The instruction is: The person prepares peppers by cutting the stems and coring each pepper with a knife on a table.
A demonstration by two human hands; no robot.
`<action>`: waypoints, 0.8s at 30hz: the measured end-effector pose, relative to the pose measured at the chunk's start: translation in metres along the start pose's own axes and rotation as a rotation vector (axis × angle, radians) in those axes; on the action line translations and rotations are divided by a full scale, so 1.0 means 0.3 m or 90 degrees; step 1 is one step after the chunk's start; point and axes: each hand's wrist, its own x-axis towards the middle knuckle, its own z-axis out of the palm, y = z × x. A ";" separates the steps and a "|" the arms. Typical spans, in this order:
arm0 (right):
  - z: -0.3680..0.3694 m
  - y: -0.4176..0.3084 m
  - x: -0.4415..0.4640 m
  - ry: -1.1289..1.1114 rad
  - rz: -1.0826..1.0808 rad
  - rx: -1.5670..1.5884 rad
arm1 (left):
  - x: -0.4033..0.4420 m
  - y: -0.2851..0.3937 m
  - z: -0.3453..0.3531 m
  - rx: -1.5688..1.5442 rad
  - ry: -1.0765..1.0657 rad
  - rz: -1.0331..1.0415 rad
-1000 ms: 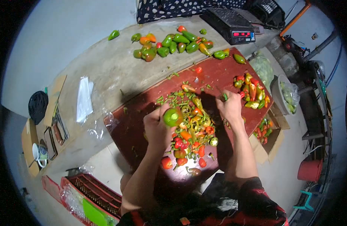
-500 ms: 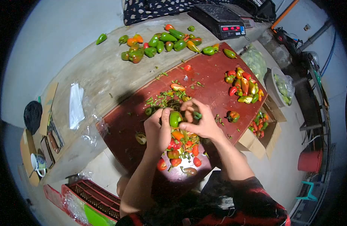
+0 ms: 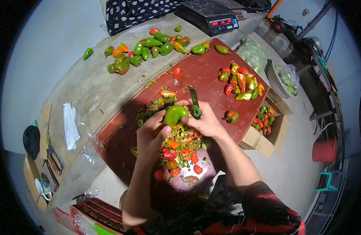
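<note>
A green bell pepper (image 3: 175,115), curved in outline, is held between my two hands above the red table. My left hand (image 3: 151,133) grips it from the left, with the thumb in front. My right hand (image 3: 204,119) keeps a small knife (image 3: 194,98) with a green handle, its blade pointing up and away from the pepper. The right thumb presses on the pepper's right side. Below my hands lies a heap of red, orange and green pepper pieces (image 3: 173,144). Green stem scraps (image 3: 155,105) are scattered beyond the left hand.
Whole peppers (image 3: 145,49) lie on the concrete counter (image 3: 90,86). More peppers (image 3: 243,80) form a pile on the red table (image 3: 204,76), near a single pepper (image 3: 232,116). A cardboard box (image 3: 280,135) of peppers stands at the right. A digital scale (image 3: 208,17) sits behind.
The view has shifted slightly. Both hands have turned the pepper, showing more of its curved side. The knife blade now points upward, and my right thumb has come against the pepper.
</note>
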 end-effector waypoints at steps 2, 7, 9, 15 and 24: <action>0.001 -0.023 -0.006 0.013 0.050 -0.030 | 0.005 -0.007 -0.004 0.044 -0.008 0.019; -0.078 -0.004 0.008 0.087 0.013 -0.066 | -0.003 -0.005 -0.008 0.122 0.039 -0.044; -0.148 -0.038 0.010 0.183 0.029 -0.064 | -0.004 -0.025 -0.022 0.134 0.022 -0.038; -0.506 -0.020 -0.093 0.656 -0.087 0.414 | 0.001 -0.010 -0.019 0.180 0.006 -0.025; -0.628 0.016 -0.186 0.684 0.132 0.004 | 0.011 -0.037 -0.043 0.214 0.030 -0.049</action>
